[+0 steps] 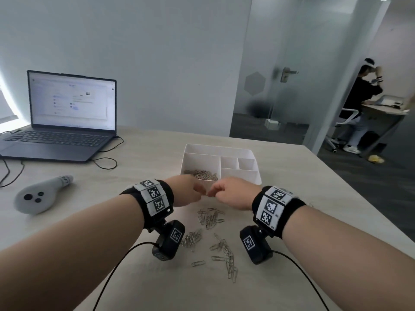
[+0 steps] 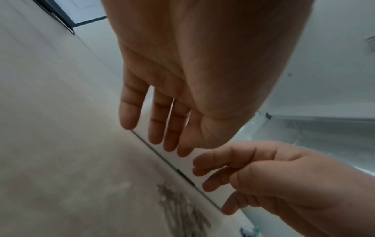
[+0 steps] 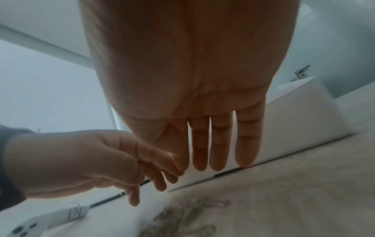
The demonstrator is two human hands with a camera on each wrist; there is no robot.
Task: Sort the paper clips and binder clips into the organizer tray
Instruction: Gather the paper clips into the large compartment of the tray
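both hands meet just in front of the tray [image 1: 251, 176]. left hand [image 1: 187, 190] and right hand [image 1: 229, 193] have thumb and forefinger tips nearly touching; a thin sliver shows between them, likely a paper clip, but too small to tell. the wrist views show the other fingers [image 2: 156, 125] loosely straight.

loose paper clips [image 1: 211, 217] lie scattered on the tabletop [image 1: 139, 153] below the wrists; a heap sits in the tray's large left compartment.

handling (judgement): light, stiff wire, slippery, prone to tangling. pinch one by its looped end.

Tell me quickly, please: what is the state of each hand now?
Left hand: fingertips pinched together; whether it holds anything cannot be told.
Right hand: the same, cannot be told.
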